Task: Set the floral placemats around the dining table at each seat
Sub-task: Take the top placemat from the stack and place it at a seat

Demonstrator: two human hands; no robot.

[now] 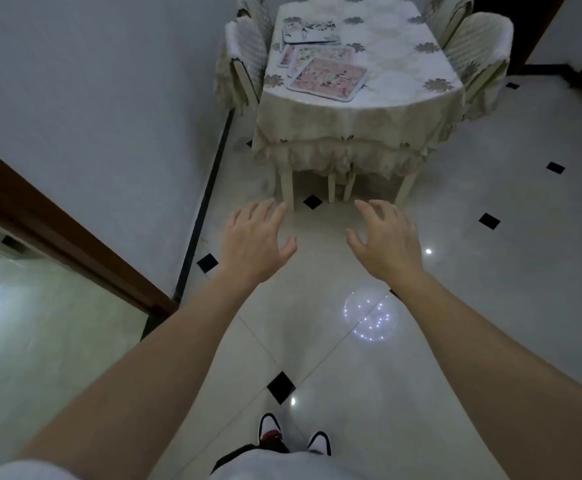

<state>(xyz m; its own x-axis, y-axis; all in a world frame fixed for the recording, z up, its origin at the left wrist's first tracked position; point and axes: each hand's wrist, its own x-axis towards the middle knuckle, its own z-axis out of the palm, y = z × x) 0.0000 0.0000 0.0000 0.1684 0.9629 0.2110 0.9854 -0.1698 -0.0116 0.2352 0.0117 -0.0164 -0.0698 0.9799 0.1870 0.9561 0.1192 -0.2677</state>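
Note:
Several floral placemats lie bunched on the near-left part of the dining table (403, 74), which wears a cream flowered cloth. The nearest placemat (327, 79) is pink with a pale border; another pink one (320, 55) lies partly under it, and a darker grey-white one (312, 29) sits farther back. My left hand (253, 242) and my right hand (388, 239) reach forward over the floor, short of the table, fingers spread and holding nothing.
Covered chairs stand at the table's left (244, 60) and right (480, 53). A white wall (109, 98) with a dark baseboard runs along the left. A brown door frame (57, 223) is at the near left. The glossy tiled floor (490, 306) has black diamond insets.

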